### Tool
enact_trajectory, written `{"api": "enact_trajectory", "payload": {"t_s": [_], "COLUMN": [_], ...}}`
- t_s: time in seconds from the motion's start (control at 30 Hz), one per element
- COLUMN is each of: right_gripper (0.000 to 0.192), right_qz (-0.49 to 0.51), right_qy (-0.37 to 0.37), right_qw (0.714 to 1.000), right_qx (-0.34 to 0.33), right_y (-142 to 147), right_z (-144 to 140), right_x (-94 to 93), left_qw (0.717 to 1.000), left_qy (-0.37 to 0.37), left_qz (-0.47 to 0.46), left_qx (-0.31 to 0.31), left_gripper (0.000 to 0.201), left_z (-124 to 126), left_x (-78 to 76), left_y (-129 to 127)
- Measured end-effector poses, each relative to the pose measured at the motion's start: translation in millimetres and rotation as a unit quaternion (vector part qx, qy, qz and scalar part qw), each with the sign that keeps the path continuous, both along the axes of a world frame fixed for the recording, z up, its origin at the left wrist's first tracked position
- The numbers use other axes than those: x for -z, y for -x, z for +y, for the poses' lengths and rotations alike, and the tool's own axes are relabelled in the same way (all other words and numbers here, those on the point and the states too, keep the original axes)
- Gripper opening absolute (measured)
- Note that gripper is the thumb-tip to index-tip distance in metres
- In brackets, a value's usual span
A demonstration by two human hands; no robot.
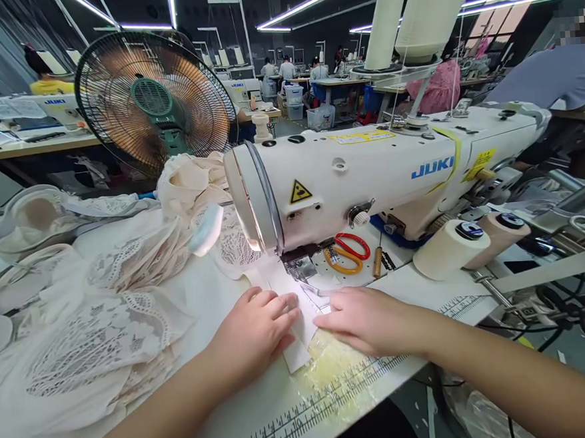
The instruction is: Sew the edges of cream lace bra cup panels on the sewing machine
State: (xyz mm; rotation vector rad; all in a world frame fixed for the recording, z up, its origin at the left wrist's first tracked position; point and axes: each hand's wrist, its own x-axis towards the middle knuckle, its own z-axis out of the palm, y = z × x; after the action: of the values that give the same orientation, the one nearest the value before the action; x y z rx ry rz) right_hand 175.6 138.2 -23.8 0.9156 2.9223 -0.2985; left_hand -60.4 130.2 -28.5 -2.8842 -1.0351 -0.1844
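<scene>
A strip of white fabric (296, 357) lies on the table in front of the sewing machine (330, 183), its far end near the needle area. My left hand (260, 331) is closed on the strip's left side, with curled fingers and the thumb tucked low. At the strip's right edge is my right hand (362, 317), its index finger and thumb drawn together on the fabric; the fingertips are partly hidden. Left of the machine head, a lace bra cup (239, 243) joins the material by the needle. The needle itself is hard to make out.
Lace bra pieces (101, 346) are heaped on the left. Red-handled scissors (353, 247), yellow-handled scissors (343, 261) and a wooden-handled awl (378, 263) lie under the machine arm. Thread cones (450, 251) stand right. A fan (157, 105) stands behind; a ruler tape (306, 418) edges the table.
</scene>
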Motion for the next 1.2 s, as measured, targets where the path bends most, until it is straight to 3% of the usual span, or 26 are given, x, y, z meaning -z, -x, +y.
{"api": "enact_trajectory", "payload": {"t_s": [0.5, 0.83, 1.03, 1.2], "right_gripper": [0.035, 0.046, 0.051, 0.052], "right_qz": [-0.099, -0.132, -0.188, -0.191], "right_qy": [0.023, 0.003, 0.047, 0.042], "right_qw": [0.992, 0.984, 0.972, 0.969], "right_qx": [0.073, 0.117, 0.135, 0.152], "right_y": [25.9, 43.2, 51.8, 54.7], "right_z": [14.6, 15.6, 11.8, 10.6], "right_x": [-15.8, -14.3, -28.3, -26.9], "left_qw": [0.998, 0.999, 0.999, 0.999], "left_qy": [-0.048, -0.023, -0.034, -0.023], "left_qz": [0.018, -0.016, 0.017, 0.009], "left_qx": [0.033, 0.017, 0.025, 0.028], "left_gripper": [0.03, 0.026, 0.031, 0.033], "left_z": [20.9, 22.3, 24.1, 25.7], "left_x": [5.0, 2.1, 12.6, 15.3], "left_y": [7.9, 6.1, 10.4, 11.8]}}
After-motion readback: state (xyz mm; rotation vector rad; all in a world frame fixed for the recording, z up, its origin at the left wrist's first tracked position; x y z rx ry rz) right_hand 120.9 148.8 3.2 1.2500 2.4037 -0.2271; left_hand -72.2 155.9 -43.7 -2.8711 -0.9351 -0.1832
